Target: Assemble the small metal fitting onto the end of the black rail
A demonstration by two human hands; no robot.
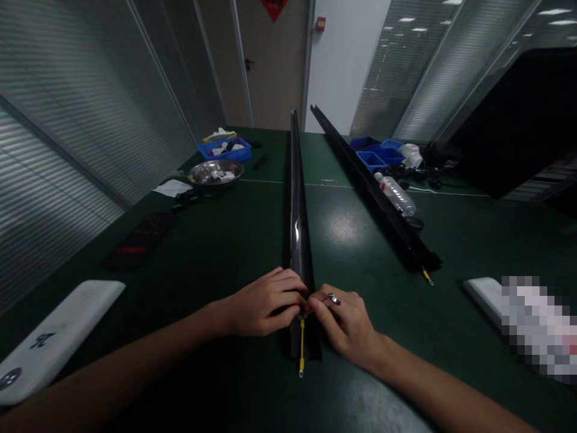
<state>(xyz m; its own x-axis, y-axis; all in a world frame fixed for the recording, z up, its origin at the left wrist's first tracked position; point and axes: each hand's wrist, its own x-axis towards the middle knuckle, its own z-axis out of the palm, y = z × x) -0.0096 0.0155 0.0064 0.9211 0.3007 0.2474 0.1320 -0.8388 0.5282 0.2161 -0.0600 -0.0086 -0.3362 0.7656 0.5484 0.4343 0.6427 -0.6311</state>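
A long black channel-shaped rail (297, 210) lies lengthwise down the dark green table (216, 252), its near end between my hands. My left hand (265, 304) curls over the rail's left side, fingers closed on it. My right hand (345, 322) pinches at the rail's inside next to a short yellow wire (302, 349) with a metal lug that hangs out of the near end. A small metal piece (333, 298) sits at my right fingers; whether it is a ring or a part I cannot tell.
A second black rail (374, 192) with a yellow wire end lies to the right, a plastic bottle (395, 193) beside it. Blue bins (376, 155) stand far right, a metal bowl (216, 172) and blue tray (225, 149) far left. White foam blocks (54, 337) flank the near edge.
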